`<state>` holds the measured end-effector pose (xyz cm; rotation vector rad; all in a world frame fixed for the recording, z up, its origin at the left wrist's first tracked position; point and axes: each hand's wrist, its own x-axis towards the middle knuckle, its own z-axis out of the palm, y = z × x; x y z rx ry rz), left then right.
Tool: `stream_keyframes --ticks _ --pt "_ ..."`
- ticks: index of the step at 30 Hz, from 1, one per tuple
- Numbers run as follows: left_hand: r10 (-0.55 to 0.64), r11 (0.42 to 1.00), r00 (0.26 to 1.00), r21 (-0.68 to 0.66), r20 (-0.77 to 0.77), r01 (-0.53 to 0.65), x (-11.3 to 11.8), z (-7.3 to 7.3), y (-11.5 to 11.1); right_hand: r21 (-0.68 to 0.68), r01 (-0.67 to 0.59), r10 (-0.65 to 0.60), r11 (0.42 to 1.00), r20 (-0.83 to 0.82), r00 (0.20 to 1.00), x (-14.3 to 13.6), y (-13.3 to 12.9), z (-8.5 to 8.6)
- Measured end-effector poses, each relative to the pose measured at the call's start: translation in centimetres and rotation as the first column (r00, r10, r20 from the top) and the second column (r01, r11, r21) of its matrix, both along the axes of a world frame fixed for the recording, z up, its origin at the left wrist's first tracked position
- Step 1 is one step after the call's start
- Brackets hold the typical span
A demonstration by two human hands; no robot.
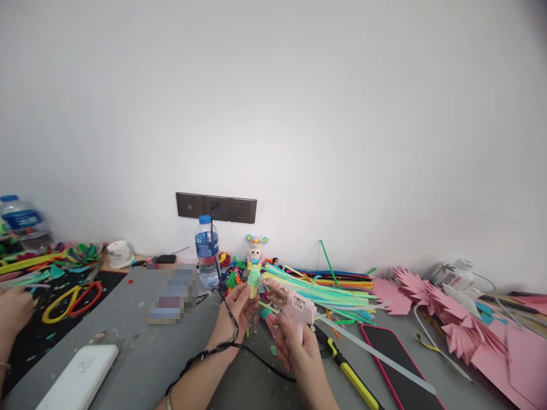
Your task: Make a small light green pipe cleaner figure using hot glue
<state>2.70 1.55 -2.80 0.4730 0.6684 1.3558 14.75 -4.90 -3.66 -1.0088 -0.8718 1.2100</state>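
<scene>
My left hand (239, 310) pinches a small mint-green and yellow craft piece (253, 280) in the middle of the view. Wrapped round the handle of a pink glue gun (297, 307), my right hand (294, 341) holds it with the nozzle pointing left, close beside the craft piece. A long translucent glue stick (376, 353) sticks out of the gun's back toward the lower right. The gun's black cord (256, 348) loops over my left forearm. Just behind the craft piece stands a small colourful figurine (255, 250).
Pipe cleaners (325, 287) lie behind the gun. A water bottle (207, 250) stands at centre-left, near a phone (171, 299). Pink folded paper (453, 319), a pink-edged phone (397, 364) and a yellow-black tool (352, 376) lie right. Another person's hand (15, 313) is far left, near scissors (72, 302).
</scene>
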Motion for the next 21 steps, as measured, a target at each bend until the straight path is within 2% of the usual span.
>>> stream_keyframes --ticks 9,13,19,21 --pt "-0.012 0.999 1.000 0.031 -0.014 0.012 -0.1 -0.7 0.2 -0.027 0.019 -0.019 0.999 0.004 1.000 0.1 0.2 -0.1" --pt "-0.014 0.999 1.000 0.040 -0.023 0.015 0.0 -1.0 0.2 0.011 0.012 -0.011 1.000 -0.078 0.997 0.4 0.3 0.1" --pt "0.038 0.998 0.998 0.047 -0.055 -0.035 0.2 -2.0 0.9 0.054 -0.129 0.140 0.990 -0.311 0.940 0.9 0.0 1.6" --pt "0.021 0.998 0.995 0.057 -0.098 -0.016 0.0 -1.9 1.1 0.075 -0.186 0.200 0.980 -0.362 0.910 1.0 -0.3 2.3"
